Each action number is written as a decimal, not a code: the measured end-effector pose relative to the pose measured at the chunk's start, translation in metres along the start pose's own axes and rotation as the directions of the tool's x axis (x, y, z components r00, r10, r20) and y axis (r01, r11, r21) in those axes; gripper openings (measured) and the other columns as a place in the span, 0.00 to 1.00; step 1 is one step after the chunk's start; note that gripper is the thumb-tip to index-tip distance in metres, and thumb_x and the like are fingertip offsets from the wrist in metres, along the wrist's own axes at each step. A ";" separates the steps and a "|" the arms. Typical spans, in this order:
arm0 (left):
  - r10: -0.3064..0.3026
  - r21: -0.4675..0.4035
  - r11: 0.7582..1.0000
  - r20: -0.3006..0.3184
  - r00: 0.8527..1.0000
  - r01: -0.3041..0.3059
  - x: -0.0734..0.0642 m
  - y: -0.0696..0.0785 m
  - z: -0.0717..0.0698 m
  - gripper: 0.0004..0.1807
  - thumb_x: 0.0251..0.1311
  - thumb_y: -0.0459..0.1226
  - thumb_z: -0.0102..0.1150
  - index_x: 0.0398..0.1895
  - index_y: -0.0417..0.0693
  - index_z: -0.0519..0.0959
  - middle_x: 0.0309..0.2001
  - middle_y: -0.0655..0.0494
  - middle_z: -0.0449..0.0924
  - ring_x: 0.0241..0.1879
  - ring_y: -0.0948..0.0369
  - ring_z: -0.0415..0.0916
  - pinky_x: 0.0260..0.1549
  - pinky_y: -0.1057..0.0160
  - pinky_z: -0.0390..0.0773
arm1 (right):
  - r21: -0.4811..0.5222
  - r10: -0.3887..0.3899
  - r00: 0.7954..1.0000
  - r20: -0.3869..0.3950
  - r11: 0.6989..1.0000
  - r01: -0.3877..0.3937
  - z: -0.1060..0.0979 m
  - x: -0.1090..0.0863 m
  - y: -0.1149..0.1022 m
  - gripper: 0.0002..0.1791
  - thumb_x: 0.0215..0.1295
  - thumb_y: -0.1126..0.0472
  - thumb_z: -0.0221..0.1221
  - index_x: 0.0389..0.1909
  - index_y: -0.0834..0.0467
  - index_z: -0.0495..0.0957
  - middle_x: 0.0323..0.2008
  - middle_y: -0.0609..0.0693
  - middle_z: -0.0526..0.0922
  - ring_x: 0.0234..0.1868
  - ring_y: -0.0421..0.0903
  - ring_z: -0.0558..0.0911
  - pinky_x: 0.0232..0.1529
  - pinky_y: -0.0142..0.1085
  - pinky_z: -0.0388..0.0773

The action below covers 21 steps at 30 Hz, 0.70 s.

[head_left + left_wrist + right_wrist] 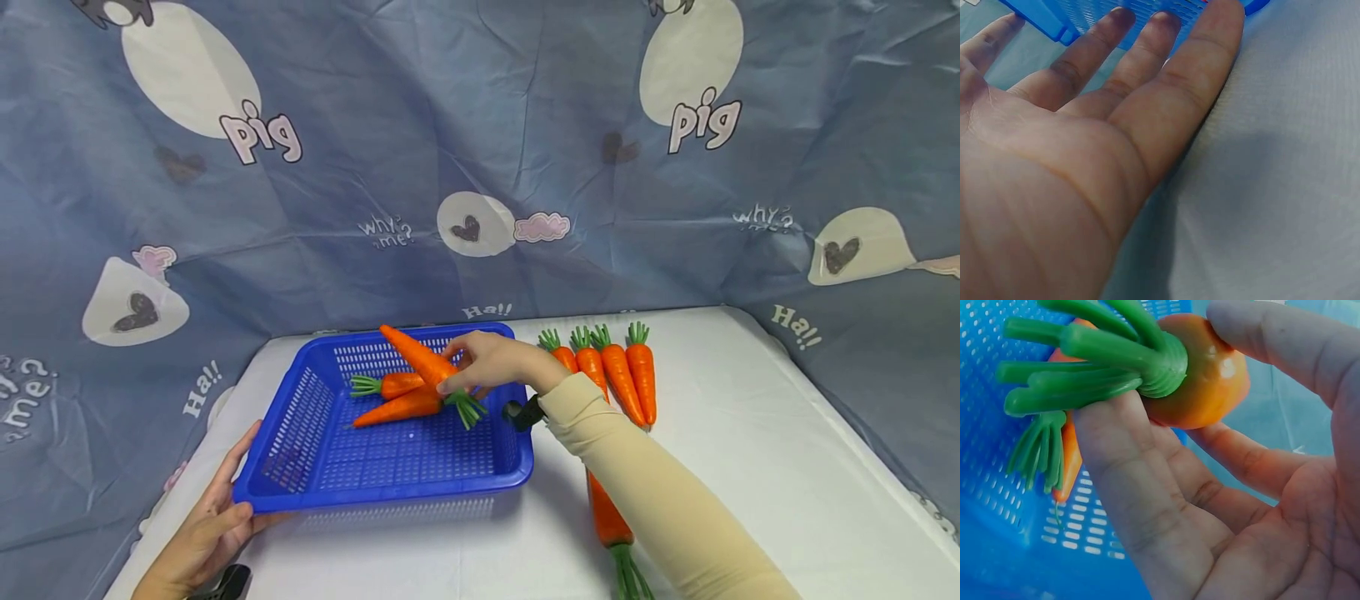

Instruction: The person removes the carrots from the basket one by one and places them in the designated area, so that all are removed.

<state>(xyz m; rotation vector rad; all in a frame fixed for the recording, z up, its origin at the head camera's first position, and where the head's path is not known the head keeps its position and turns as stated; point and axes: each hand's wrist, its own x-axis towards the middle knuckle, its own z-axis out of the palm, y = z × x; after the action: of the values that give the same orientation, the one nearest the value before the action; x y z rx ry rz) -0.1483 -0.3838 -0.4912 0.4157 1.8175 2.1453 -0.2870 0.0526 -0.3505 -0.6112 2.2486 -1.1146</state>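
Note:
A blue plastic basket [390, 493] with perforated walls sits on the white table. My right hand [491, 362] reaches over it and grips a carrot [416, 354] near its green top, the tip pointing up and left. Seen from the right wrist, thumb and fingers close around the carrot's orange shoulder [1210, 369]. Below it, two more carrots lie inside the basket, one [401, 408] with its tip leftward and one [397, 384] with its stalks leftward. My left hand [206, 533] touches the basket's near left corner, its fingers mostly straight in the left wrist view.
Right of the basket several carrots [640, 367] lie side by side with their green tops away from me. Nearer, another carrot [609, 521] is partly covered by my right sleeve [645, 475]. A blue printed cloth [480, 167] hangs behind the table.

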 end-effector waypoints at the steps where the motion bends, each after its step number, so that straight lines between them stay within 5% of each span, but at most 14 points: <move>1: -0.005 0.003 1.000 -0.009 1.000 0.005 0.000 0.000 0.000 0.48 0.82 0.33 0.49 0.87 0.80 0.34 0.75 0.79 0.66 0.68 0.63 0.80 0.61 0.53 0.87 | 0.008 0.001 1.000 -0.006 1.000 -0.001 -0.001 -0.001 0.001 0.33 0.69 0.54 0.73 0.70 0.60 0.74 0.44 0.53 0.87 0.37 0.45 0.88 0.45 0.41 0.92; 13: -0.018 0.008 1.000 -0.036 0.999 0.018 0.001 0.000 0.001 0.49 0.81 0.32 0.50 0.87 0.80 0.35 0.74 0.80 0.67 0.67 0.64 0.80 0.60 0.53 0.87 | 0.060 -0.006 0.999 -0.048 0.998 0.009 -0.007 -0.016 0.009 0.30 0.71 0.55 0.71 0.69 0.60 0.75 0.44 0.55 0.84 0.38 0.46 0.86 0.46 0.43 0.92; 21: 0.012 -0.020 1.000 0.011 1.000 -0.012 0.000 0.000 0.000 0.48 0.82 0.33 0.49 0.88 0.79 0.35 0.75 0.77 0.69 0.69 0.62 0.80 0.61 0.53 0.86 | 0.051 -0.019 0.995 -0.098 0.998 0.024 -0.013 -0.028 0.016 0.31 0.70 0.54 0.71 0.69 0.61 0.74 0.40 0.54 0.82 0.37 0.46 0.87 0.43 0.40 0.92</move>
<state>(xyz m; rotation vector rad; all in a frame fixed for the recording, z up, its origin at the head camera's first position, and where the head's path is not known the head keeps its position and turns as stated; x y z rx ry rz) -0.1480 -0.3840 -0.4912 0.4346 1.7908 2.1627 -0.2772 0.0857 -0.3494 -0.5727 2.2916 -1.2349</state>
